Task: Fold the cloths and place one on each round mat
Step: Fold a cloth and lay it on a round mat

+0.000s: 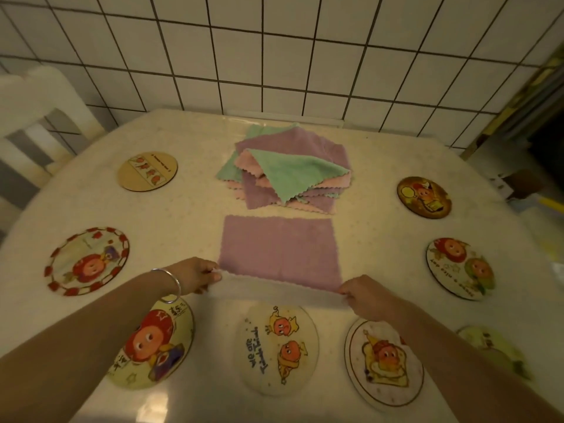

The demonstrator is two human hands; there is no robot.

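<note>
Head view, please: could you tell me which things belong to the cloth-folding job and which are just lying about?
Job:
- purple cloth, its near corners pinched by left hand and right hand
- cloth pile
- round mats, e.g.

Lying about:
- white chair
- tiled wall

White tiled wall (274,56) behind a pale table (189,215); white chair (36,117) at left.

Head view, downward over table (381,166)

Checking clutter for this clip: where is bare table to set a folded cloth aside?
Bare table lies between the cloth pile and the left mats, and likewise right of the purple cloth. The near edge is crowded with round mats and both arms.
</note>
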